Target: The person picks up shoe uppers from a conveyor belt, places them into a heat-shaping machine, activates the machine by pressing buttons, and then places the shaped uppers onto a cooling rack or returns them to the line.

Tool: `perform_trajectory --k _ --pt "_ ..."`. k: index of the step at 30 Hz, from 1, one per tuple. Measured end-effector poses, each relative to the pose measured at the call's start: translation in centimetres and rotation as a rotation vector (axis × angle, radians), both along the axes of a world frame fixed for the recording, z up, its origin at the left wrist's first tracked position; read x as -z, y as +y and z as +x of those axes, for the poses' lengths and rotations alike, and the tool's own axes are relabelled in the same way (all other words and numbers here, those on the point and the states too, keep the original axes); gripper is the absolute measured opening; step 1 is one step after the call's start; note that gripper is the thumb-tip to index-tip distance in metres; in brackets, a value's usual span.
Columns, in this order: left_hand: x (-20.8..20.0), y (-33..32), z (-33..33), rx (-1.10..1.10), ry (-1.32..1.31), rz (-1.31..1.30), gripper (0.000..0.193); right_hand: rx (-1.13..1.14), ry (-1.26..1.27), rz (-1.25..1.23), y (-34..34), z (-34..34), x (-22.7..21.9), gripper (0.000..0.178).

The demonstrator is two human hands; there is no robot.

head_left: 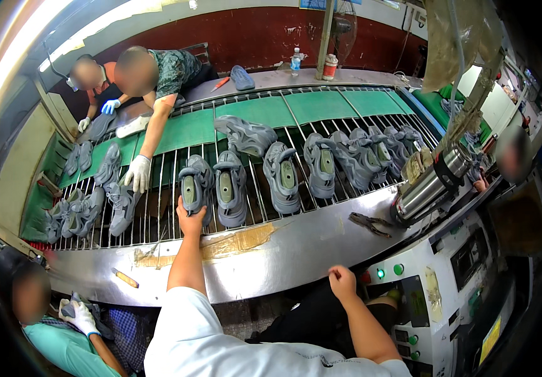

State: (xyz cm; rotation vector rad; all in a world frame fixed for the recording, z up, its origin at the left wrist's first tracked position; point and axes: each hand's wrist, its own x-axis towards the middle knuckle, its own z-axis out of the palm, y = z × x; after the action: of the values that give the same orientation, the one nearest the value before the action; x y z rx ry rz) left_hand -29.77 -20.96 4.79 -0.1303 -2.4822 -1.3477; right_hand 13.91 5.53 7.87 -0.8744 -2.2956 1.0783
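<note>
My left hand [190, 218] reaches out over the metal edge and grips the heel end of a grey sneaker [203, 173] with an olive-green insert, likely a shoe last, in its opening. That sneaker rests on the wire rack [256, 188]. Just right of it stands a matching grey sneaker [231, 196], and several more continue to the right. My right hand [342, 283] is held low with its fingers curled, beside the white control panel, and nothing shows in it. A co-worker's gloved hand [138, 173] touches another grey sneaker [122, 207] left of mine.
Pliers [371, 223] and a steel thermos [431, 184] are on the metal ledge at right. A yellow-handled tool [125, 278] lies at its left. The control panel [409, 301] has lit green buttons. A seated co-worker [70, 339] is close by at lower left; two others stand across the rack.
</note>
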Motion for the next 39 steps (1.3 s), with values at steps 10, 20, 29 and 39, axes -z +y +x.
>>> perform_trajectory --k 10,20,29,39 --pt "-2.0 2.0 1.7 -0.149 -0.012 -0.079 0.097 -0.033 -0.058 0.214 4.2 -8.9 2.9 0.007" --pt "-10.1 19.7 -14.3 0.497 -0.005 -0.326 0.025 -0.042 -0.201 0.305 3.9 -10.3 1.7 0.012" --pt "-5.0 28.1 -24.2 0.59 -0.54 -1.06 0.04 -0.007 -0.155 0.295 4.4 -10.3 1.7 0.012" --pt "6.8 23.4 -29.5 0.333 -0.075 -0.752 0.035 -0.111 -0.135 0.288 4.3 -10.8 1.7 0.015"
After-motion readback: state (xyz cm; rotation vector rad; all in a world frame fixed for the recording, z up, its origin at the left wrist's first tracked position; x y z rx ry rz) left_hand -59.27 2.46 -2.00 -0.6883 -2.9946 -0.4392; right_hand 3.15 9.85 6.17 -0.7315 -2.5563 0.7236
